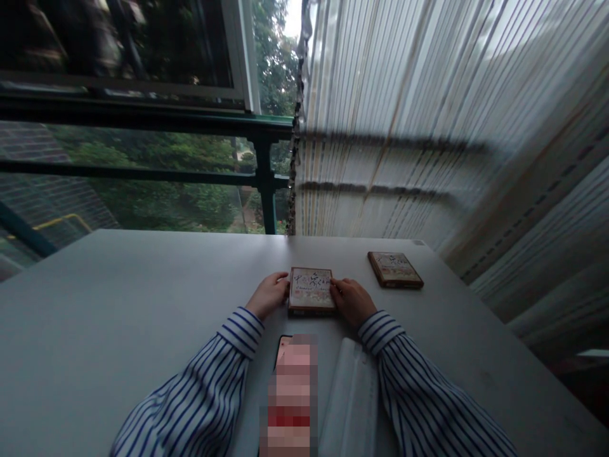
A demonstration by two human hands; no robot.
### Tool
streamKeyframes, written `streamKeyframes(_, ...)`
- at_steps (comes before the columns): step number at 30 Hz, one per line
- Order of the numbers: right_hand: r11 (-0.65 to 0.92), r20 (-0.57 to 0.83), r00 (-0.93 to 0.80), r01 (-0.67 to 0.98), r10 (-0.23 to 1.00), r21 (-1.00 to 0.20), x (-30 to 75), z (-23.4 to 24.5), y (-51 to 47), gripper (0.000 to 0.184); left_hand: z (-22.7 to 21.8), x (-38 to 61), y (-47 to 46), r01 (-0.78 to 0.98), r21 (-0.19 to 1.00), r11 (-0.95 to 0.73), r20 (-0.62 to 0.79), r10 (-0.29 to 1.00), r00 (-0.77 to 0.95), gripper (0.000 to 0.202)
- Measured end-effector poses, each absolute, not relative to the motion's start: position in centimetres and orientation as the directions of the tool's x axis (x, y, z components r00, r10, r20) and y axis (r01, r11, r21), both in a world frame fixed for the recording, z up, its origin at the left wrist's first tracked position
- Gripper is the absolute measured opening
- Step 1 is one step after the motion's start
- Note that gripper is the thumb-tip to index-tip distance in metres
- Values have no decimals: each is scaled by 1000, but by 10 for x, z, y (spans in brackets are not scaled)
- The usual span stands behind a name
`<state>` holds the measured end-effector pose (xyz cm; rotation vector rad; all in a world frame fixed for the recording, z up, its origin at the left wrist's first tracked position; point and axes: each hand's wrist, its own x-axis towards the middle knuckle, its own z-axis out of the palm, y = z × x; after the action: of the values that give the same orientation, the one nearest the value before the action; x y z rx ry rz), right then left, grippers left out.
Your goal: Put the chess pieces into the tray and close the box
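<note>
A flat square Chinese chess box [311,292] with a printed lid and brown edges lies on the white table in front of me. My left hand [272,294] presses its fingers against the box's left side. On the opposite side, my right hand [353,298] grips the right edge, with fingers bent over the corner of the lid. The box's lid looks closed, and its contents are hidden. A second, similar box [394,269] sits farther right, apart from my right hand.
Between my forearms lie a phone [284,346], mostly blurred out, and a whitish translucent roll or sleeve [349,393]. The white table [143,304] ends at a green railing [190,174] with window glass. A striped curtain [380,127] hangs at the back right.
</note>
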<state>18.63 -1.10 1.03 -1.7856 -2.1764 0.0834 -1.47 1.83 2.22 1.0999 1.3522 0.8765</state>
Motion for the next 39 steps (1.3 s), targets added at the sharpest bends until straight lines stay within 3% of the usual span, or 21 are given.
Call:
streamKeyframes(12, 232, 226, -177, 941, 958, -247, 188, 7, -10, 36, 35, -13, 16, 52, 938, 342, -344, 937, 57, 26)
streamKeyframes(20, 223, 210, -173, 943, 962, -247, 187, 7, -9, 35, 31, -11, 19, 12, 937, 348, -349, 937, 12, 42)
streamKeyframes(27, 205, 183, -162, 946, 970, -252, 186, 11, -10, 36, 37, -6, 13, -58, 928, 368, -365, 930, 47, 21)
streamKeyframes(34, 186, 171, -145, 947, 975, -262, 184, 15, -13, 36, 28, -8, 16, -138, 908, 395, -391, 919, 56, 35)
streamKeyframes(39, 203, 197, -155, 946, 968, -254, 185, 13, -13, 36, 27, -8, 15, -106, 916, 386, -381, 922, 65, 32)
